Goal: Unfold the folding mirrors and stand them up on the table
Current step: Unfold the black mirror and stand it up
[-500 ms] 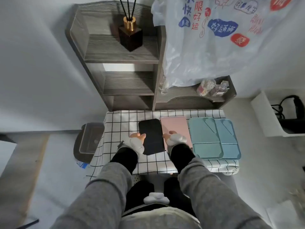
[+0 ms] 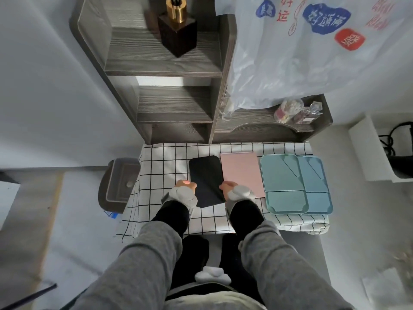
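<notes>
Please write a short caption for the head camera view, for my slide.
Both hands, left hand and right hand, grip the black folded mirror lying flat.

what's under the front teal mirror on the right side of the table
The teal mirror overlaps a second bluer mirror, whose right part shows. Both lie on the checked cloth. The covered left part cannot be seen.

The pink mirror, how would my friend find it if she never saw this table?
Look at the checkered tablecloth below the grey shelf. Four flat folded mirrors lie in a row; the pink mirror is second from the left. It is the only pink one, between the black mirror and the two teal mirrors.
</notes>
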Demonstrator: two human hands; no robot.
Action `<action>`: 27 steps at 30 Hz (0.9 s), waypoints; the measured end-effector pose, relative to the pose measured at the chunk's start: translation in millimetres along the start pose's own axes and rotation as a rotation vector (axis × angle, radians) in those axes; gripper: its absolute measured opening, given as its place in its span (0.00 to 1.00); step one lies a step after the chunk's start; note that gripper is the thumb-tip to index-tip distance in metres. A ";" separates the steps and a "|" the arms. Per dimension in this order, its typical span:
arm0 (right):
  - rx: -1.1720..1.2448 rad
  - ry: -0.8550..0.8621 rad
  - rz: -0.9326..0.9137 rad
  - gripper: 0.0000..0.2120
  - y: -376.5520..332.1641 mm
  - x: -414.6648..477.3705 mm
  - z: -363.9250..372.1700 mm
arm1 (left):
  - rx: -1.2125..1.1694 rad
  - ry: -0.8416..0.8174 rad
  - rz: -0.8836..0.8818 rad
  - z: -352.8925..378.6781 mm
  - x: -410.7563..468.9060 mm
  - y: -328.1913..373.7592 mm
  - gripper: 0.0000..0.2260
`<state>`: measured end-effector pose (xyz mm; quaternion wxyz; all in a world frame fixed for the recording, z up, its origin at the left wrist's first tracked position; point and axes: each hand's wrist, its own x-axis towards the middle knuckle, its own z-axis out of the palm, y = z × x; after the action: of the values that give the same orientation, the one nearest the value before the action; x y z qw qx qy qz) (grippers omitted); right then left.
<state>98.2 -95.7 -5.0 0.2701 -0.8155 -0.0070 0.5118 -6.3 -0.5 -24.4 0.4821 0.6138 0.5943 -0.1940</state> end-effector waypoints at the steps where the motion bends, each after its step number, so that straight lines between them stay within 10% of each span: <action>1: -0.032 0.016 -0.003 0.19 1.8 0.7 1.8 | -0.123 -0.010 -0.034 1.1 4.0 1.8 0.17; 27: -0.241 0.068 -0.177 0.20 -13.2 -1.0 -4.7 | -0.231 0.171 0.084 -27.4 -15.0 18.8 0.17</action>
<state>105.2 -86.8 3.3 0.2147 -0.8550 -0.1311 0.4536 -1.6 17.1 7.1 0.5047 0.5929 0.6254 -0.0511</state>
